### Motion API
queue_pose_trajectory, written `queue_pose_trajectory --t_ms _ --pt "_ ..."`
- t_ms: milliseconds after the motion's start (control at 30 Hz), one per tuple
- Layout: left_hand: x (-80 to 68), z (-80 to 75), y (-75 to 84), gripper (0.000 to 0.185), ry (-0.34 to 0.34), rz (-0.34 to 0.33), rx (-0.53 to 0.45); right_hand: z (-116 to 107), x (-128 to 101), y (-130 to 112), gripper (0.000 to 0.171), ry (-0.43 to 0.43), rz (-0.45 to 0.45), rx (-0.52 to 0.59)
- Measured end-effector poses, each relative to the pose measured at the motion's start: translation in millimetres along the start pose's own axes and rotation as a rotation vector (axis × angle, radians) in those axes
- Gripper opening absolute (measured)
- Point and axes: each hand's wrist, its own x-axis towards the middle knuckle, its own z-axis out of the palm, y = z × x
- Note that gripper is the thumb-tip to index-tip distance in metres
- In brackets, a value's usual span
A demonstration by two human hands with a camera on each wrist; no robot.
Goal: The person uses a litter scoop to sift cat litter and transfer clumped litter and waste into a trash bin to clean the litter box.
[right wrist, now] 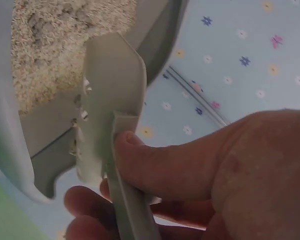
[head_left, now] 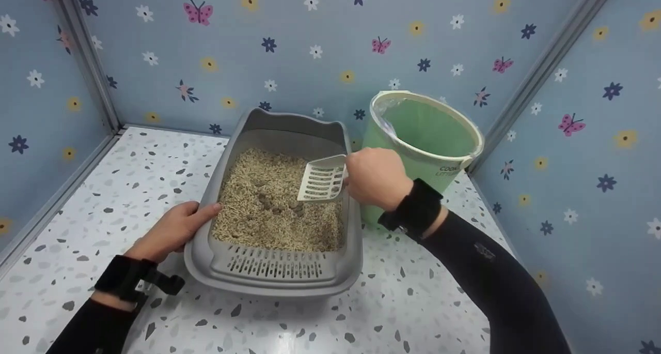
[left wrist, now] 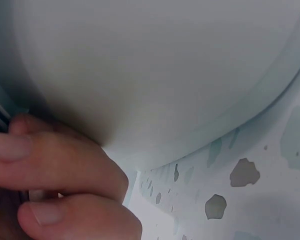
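Note:
A grey litter box [head_left: 199, 263] stands on the speckled surface, filled with tan pellet litter [head_left: 279, 230] in which several darker clumps lie near the middle. My left hand [head_left: 175, 227] grips its left rim, thumb over the edge; in the left wrist view its curled fingers [left wrist: 65, 160] sit against the box's outer wall. With my right hand [head_left: 379, 177] I hold a pale slotted litter scoop [head_left: 324, 178] by its handle, above the right side of the litter. In the right wrist view, the thumb presses along the handle [right wrist: 127, 200], and small bits show at the scoop's slots.
A green bin [head_left: 403, 165] with a cream rim and a clear liner stands right behind the box's right side, close to my right hand. Blue walls [head_left: 289, 59] with flowers and butterflies enclose the back and both sides. Speckled white surface [head_left: 423, 302] lies around the box.

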Motion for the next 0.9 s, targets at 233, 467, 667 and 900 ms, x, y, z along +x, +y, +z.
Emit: queue_pose_trajectory --t_ms 233,467,667,900 --pt "0.2 -1.0 -0.4 0.066 0.004 -0.008 0.007 19 23 -17 0.034 -0.163 -0.065 -0.130" --pt "0.4 -1.4 -0.8 0.065 0.002 -0.003 0.015 27 41 -31 0.051 -0.292 -0.114 -0.275" --pt "1.3 -2.4 -2.7 0.068 -0.002 0.008 0.014 29 57 -38 0.051 -0.375 -0.097 -0.293" --pt "1.3 -0.9 -1.4 0.066 -0.002 0.012 0.007 42 73 -39 0.048 -0.457 -0.123 -0.253"
